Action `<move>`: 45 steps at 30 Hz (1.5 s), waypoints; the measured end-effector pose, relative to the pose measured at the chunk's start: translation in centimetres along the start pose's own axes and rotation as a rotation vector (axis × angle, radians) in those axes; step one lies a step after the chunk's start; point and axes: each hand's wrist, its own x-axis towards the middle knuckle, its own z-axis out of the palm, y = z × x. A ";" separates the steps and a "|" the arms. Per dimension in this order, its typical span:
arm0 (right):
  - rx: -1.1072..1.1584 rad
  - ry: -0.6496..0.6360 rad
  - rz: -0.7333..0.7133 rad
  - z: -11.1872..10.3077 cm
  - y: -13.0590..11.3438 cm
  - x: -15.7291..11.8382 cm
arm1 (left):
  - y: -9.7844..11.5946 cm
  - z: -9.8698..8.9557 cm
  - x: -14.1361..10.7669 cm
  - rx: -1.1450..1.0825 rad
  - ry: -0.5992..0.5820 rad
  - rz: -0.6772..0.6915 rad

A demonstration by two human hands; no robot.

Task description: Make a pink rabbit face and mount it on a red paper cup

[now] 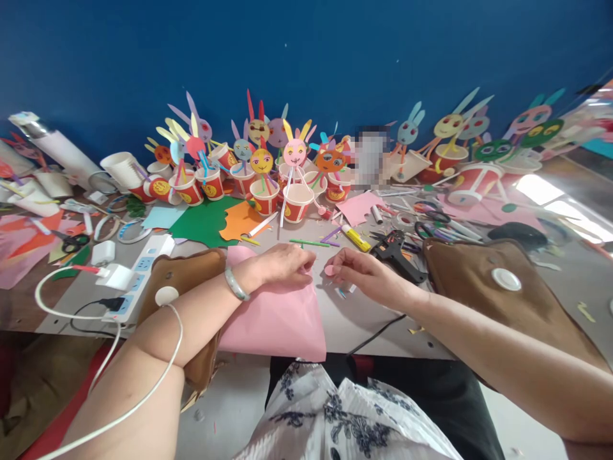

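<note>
We have our right hand point(361, 273) over the table point(373, 338), thumb and fingertips closed together on a small pink disc point(328, 271); the disc sticks out past the fingertips, towards our left hand point(287, 263); that hand is at the upper right part of a large pink sheet point(282, 319), fingers loosely curled; whether they hold anything we cannot tell; a pale bracelet point(236, 285) circles its wrist; the two hands are near each other but apart. Just beyond them we see a green stick point(309, 242) and a yellow glue stick point(356, 238); a black glue gun point(401, 257) lies just beyond our right hand; one brown cushion point(194, 263) lies partly under our left forearm, another point(464, 275) to the right; further back, before a blue wall point(306, 57), we see red and white cups point(297, 203) with paper rabbit faces point(295, 152) above them.
</note>
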 end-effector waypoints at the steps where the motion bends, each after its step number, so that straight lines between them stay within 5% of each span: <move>1: -0.012 -0.005 -0.007 0.0 0.0 0.1 | -0.1 0.1 0.0 -0.016 0.004 0.029; 7: 0.069 -0.280 0.188 -0.6 -0.9 -0.2 | -0.5 0.7 0.6 -0.065 0.022 0.179; 13: -0.205 -0.031 0.119 -1.5 0.0 1.4 | -0.3 0.4 0.4 0.023 0.022 0.184; 27: -0.554 -0.001 0.129 -0.8 0.6 3.9 | 0.0 1.2 0.0 0.258 0.008 0.233; 45: -0.545 -0.021 0.084 -1.2 1.4 4.9 | 0.3 1.5 -0.1 0.249 -0.006 0.242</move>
